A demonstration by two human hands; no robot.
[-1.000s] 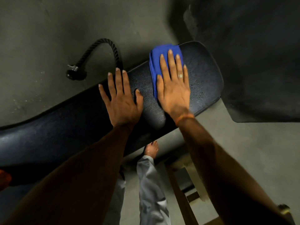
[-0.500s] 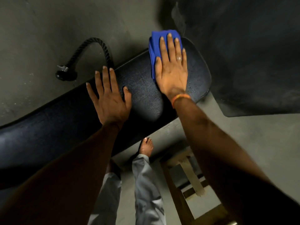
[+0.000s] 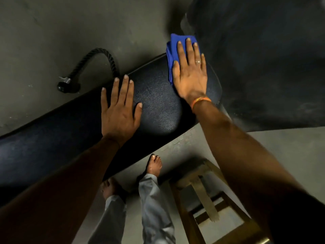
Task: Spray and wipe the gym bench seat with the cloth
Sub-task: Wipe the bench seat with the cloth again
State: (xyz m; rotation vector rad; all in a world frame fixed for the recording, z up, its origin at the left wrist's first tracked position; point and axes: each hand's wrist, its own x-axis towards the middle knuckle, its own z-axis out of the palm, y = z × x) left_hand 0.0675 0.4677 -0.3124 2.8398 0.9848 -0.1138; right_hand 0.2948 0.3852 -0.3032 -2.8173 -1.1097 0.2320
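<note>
The blue cloth [image 3: 172,50] lies folded at the rounded end of the black padded surface [image 3: 158,103], and its far part reaches past the far edge. Our right grip [image 3: 190,74] lies flat on the cloth, released, with the fingers straight and close together, pressing it down rather than grasping it. A ring [image 3: 197,62] sits on one finger and an orange band [image 3: 200,101] circles the wrist. Our left grip [image 3: 118,113], also released, rests palm down on the bare surface nearer its middle, fingers spread, well apart from the cloth.

The surface runs from lower left to upper right, and its textured cover shines between the two grips. Beyond its far edge a thick black rope [image 3: 107,57] curves over the grey floor [image 3: 52,32] and ends in a dark knob [image 3: 67,86] with a metal fitting. To the right of the surface's end a dark mat [image 3: 263,67] covers the floor. Below the near edge we see our two bare feet [image 3: 154,164] and grey trouser legs [image 3: 154,208]. Just beside them stands a wooden stool [image 3: 202,191].
</note>
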